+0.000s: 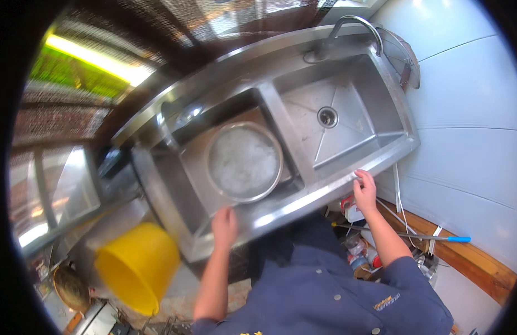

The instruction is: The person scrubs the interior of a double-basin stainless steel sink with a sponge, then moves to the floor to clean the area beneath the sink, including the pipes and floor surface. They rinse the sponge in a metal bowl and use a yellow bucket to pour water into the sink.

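A round metal pot or basin [245, 162] stands in the left bowl of a stainless steel double sink [283, 125]; its cloudy, whitish content looks like foamy water. My left hand [225, 228] is over the sink's front edge, close to the near rim of the pot; blur hides whether it touches or holds anything. At the front rim of the right bowl, my right hand [364, 190] rests its fingertips on the steel edge, with nothing held. The right bowl shows its drain [327, 117]. Curved faucets stand behind the right bowl [357, 21] and at the left bowl [163, 125].
Left of the sink, a yellow bucket [141, 268] lies tilted beside a metal surface. A round pan [72, 287] is at lower left. A rod with a blue handle [458, 239] crosses the lower right, near a wooden beam [472, 259]. A round wire-ribbed object [403, 56] hangs beside the white wall.
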`<state>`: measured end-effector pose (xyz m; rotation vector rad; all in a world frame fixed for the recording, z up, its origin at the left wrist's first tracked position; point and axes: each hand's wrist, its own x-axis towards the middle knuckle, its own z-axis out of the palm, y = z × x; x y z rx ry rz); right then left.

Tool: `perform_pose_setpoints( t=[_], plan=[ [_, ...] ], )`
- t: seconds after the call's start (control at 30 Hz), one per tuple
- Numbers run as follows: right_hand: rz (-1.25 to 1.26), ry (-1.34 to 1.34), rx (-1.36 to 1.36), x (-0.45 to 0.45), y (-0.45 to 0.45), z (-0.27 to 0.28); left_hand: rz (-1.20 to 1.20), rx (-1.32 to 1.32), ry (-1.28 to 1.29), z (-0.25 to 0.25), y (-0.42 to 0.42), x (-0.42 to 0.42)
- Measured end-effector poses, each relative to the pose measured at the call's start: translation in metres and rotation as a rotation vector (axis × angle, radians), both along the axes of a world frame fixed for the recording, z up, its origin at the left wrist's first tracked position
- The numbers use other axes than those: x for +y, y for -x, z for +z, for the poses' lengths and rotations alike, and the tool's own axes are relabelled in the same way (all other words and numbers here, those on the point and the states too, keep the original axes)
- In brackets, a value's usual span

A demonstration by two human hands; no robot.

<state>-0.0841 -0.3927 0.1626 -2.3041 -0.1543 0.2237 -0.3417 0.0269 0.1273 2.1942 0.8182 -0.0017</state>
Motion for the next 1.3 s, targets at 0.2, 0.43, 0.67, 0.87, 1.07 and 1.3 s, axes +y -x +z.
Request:
perform_pose_setpoints(
  t=[0.2, 0.43, 0.67, 0.87, 1.07, 1.3],
  plan=[
    [0.174, 0.339, -0.271, -0.064, -0.102, -0.027, -0.291, 0.446, -0.31, -0.17, -0.206, -0.012],
    [0.14, 0.35, -0.268, -0.104, -0.169, -0.043, 0.123, -0.035, 0.034, -0.193, -0.221, -0.015],
    [0.256, 0.372, -0.35, -0.095, -0.186, -0.04, -0.192, -0.261, -0.635, -0.034, -0.453, 0.005],
    [0.252, 0.342, -0.321, -0.101, -0.188, -0.044, -0.45, -0.396, -0.757, -0.05, -0.554, -0.079],
    [0.212, 0.355, -0.323, -0.107, -0.186, -0.042, -0.302, -0.079, -0.798, -0.05, -0.428, 0.043],
    [0.199, 0.328, -0.33, -0.105, -0.19, -0.041, -0.976, 0.058, -0.677, -0.009, -0.443, -0.056]
  ],
)
